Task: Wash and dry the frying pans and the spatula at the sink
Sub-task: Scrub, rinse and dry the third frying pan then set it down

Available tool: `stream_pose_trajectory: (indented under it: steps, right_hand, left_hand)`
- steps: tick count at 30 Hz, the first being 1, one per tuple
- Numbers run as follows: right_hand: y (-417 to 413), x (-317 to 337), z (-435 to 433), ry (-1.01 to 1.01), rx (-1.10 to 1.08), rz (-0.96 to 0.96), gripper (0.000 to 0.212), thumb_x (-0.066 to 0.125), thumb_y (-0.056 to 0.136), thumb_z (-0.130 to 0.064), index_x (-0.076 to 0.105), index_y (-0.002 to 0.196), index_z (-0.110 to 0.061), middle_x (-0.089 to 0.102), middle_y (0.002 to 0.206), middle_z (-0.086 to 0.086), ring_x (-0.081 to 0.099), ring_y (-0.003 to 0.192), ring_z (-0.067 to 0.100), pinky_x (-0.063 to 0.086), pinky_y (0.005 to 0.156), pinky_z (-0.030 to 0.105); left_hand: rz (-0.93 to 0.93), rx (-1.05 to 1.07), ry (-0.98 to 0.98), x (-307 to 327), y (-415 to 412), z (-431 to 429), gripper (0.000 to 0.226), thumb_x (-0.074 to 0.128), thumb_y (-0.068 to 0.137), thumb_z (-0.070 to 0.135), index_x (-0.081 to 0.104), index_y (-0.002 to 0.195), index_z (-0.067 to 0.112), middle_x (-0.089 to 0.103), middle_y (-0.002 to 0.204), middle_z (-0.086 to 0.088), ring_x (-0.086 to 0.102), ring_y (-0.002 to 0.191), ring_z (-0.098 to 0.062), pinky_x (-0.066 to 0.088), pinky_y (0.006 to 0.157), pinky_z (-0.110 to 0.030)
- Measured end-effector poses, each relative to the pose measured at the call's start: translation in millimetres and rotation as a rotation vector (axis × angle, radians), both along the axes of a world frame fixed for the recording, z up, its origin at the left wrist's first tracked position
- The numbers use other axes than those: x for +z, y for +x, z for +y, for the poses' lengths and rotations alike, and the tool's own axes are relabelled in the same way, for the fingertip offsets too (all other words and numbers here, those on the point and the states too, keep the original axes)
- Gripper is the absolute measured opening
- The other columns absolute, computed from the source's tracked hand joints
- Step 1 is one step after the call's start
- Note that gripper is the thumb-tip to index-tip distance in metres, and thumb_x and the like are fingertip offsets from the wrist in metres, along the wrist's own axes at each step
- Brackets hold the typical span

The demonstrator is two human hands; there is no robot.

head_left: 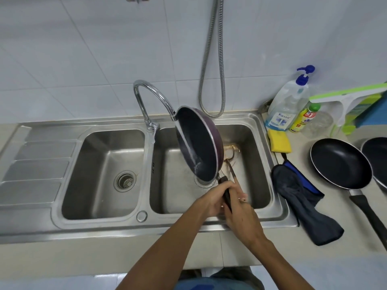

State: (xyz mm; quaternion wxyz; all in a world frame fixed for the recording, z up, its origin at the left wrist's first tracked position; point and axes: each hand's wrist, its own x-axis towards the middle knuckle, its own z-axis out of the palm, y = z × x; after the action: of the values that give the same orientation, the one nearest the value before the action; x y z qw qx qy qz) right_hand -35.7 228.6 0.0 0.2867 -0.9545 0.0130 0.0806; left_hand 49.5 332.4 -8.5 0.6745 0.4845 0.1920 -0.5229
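Note:
A purple frying pan (201,143) with a dark inside stands tilted on edge over the right sink basin (253,174). Water from the curved tap (150,95) runs down its inner face. My left hand (213,198) and my right hand (240,214) both grip its black handle at the basin's front. Behind the pan a wooden spatula (230,162) lies in the basin, partly hidden. A black frying pan (341,164) rests on the counter to the right. The rim of another black pan (377,155) shows at the frame's right edge.
A dark blue cloth (303,197) hangs over the sink's right edge. A yellow sponge (279,141), a soap pump bottle (289,103), a yellow detergent bottle (303,120) and a green squeegee (347,97) stand behind. The left basin (100,174) holds nothing; a metal hose (211,59) hangs on the wall.

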Motion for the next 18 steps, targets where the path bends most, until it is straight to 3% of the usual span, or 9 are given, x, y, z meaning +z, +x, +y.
stream_pose_trajectory:
  steps: [4,6,10,13,15,18]
  right_hand:
    - [4,1,17,0.203,-0.045,0.083,0.040,0.052,0.104,-0.027,0.039,0.141,-0.021,0.062,0.099,-0.009,0.063,0.071,0.005,0.051,0.060,0.012]
    - [6,-3,23,0.265,-0.092,0.166,0.039,0.053,0.103,-0.030,0.042,0.140,-0.024,0.065,0.096,-0.011,0.067,0.076,0.006,0.053,0.061,0.013]
    - [11,-12,32,0.413,-0.180,0.268,0.023,0.057,0.100,-0.033,0.058,0.123,-0.031,0.070,0.097,-0.013,0.069,0.082,0.007,0.060,0.071,0.024]
    - [12,-14,39,0.580,-0.224,0.343,0.010,0.056,0.100,-0.031,0.062,0.108,-0.031,0.067,0.076,-0.010,0.061,0.058,0.010,0.051,0.052,0.031]
    - [14,-11,44,0.717,-0.272,0.414,0.008,0.055,0.102,-0.026,0.062,0.103,-0.022,0.058,0.063,0.001,0.050,0.045,0.018,0.041,0.043,0.028]
    - [19,-4,46,0.841,-0.336,0.507,0.016,0.053,0.104,-0.022,0.059,0.103,-0.008,0.050,0.063,0.008,0.041,0.042,0.019,0.036,0.040,0.027]
  left_hand:
    - [-0.012,0.062,0.038,-14,-2,18,0.039,0.073,0.087,0.038,0.071,0.117,0.014,0.076,0.118,-0.003,0.069,0.118,-0.020,0.047,0.112,-0.039]
    - [-0.026,0.077,0.065,-18,-5,27,0.049,0.075,0.088,0.040,0.070,0.127,0.012,0.076,0.119,-0.003,0.068,0.120,-0.020,0.047,0.112,-0.038]
    - [-0.068,0.153,0.112,-31,-16,43,0.064,0.086,0.075,0.044,0.072,0.122,0.002,0.074,0.121,-0.013,0.067,0.120,-0.029,0.048,0.111,-0.043]
    - [-0.096,0.188,0.127,-34,-19,55,0.053,0.086,0.076,0.040,0.073,0.106,-0.001,0.070,0.107,-0.024,0.069,0.095,-0.034,0.056,0.085,-0.041]
    - [-0.114,0.169,0.140,-30,-19,60,0.041,0.082,0.081,0.039,0.071,0.097,0.003,0.068,0.094,-0.023,0.065,0.074,-0.031,0.056,0.069,-0.036]
    - [-0.136,0.156,0.147,-23,-21,64,0.039,0.077,0.087,0.040,0.069,0.096,0.003,0.069,0.072,-0.014,0.059,0.056,-0.025,0.054,0.065,-0.034]
